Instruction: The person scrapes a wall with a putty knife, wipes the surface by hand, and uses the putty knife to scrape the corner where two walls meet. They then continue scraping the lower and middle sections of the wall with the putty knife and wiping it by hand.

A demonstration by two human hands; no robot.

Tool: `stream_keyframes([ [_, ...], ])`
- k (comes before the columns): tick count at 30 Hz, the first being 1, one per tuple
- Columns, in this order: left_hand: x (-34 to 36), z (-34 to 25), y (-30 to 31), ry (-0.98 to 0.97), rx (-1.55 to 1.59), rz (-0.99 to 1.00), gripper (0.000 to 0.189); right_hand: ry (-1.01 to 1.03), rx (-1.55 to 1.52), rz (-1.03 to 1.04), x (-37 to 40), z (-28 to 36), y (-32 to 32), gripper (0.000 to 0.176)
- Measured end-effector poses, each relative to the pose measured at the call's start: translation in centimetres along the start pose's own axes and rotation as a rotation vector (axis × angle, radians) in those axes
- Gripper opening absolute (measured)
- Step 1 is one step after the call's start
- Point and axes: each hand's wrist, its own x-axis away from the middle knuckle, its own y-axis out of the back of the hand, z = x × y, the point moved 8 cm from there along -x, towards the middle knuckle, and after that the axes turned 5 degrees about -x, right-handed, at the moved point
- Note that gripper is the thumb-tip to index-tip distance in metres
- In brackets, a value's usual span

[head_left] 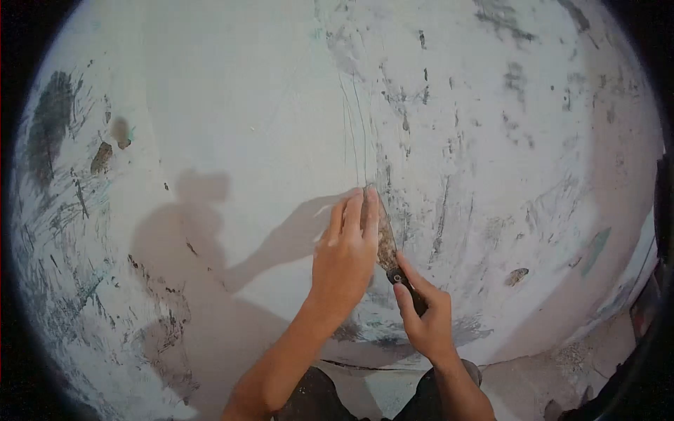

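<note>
One bare left hand (344, 256) is laid against a broad, pale, scuffed wall (232, 84), its fingers stretched upward over the flat, brown-mottled metal scraper (386, 249) with a dark handle (418, 303). The thumb of this hand is hidden, so whether the metal is pinched or merely pressed cannot be told. By the bare right hand (428, 323) the dark handle is grasped, with the forefinger extended along it towards the blade and the thumb set on the near side; the remaining fingers are concealed behind the palm. The scraper is held aslant against the wall, well below its middle, nearer the lower edge than the top, which is cut off. Its blade is partly covered by the left fingers, and its tip cannot be clearly made out.

Above the fingertips, thin dark lines (359, 119) are seen running up the wall. Towards its left side a soft shadow (175, 238) is cast, by which some of the dark marks are dimmed. Below the lower edge, two knees in dark trousers (314, 393) are cut off by the frame, and beside them a greyish floor (586, 358) is shown. At the far right, dark shapes (646, 309) are too murky to be identified.
</note>
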Motion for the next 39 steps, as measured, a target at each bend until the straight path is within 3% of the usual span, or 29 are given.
stream_keyframes([
  [4,0.5,-0.2,-0.5,-0.006,-0.045,0.020,0.068,-0.197,0.005,0.046,-0.5,-0.7,0.3,0.046],
  [5,0.7,-0.1,-0.5,-0.011,-0.010,0.007,0.068,-0.073,0.026,0.020,0.1,-0.3,0.3,0.047],
  [8,-0.6,0.1,0.3,-0.014,-0.049,-0.012,0.067,-0.160,0.029,0.048,-1.3,-0.2,-0.2,0.047],
  [9,-0.7,0.4,0.2,0.008,-0.032,-0.013,0.066,0.006,0.046,0.001,-1.3,0.4,-0.4,0.047],
  [16,-0.7,0.5,0.8,-0.007,-0.005,0.021,0.065,-0.154,-0.048,0.000,-0.7,-0.1,-1.0,0.047],
  [20,-0.6,0.4,0.8,-0.025,-0.023,0.018,0.066,-0.077,-0.037,-0.018,-0.2,0.7,-0.8,0.046],
  [39,-1.2,0.6,1.4,-0.028,0.049,-0.031,0.061,-0.106,-0.003,0.005,-0.5,0.9,-0.5,0.047],
])
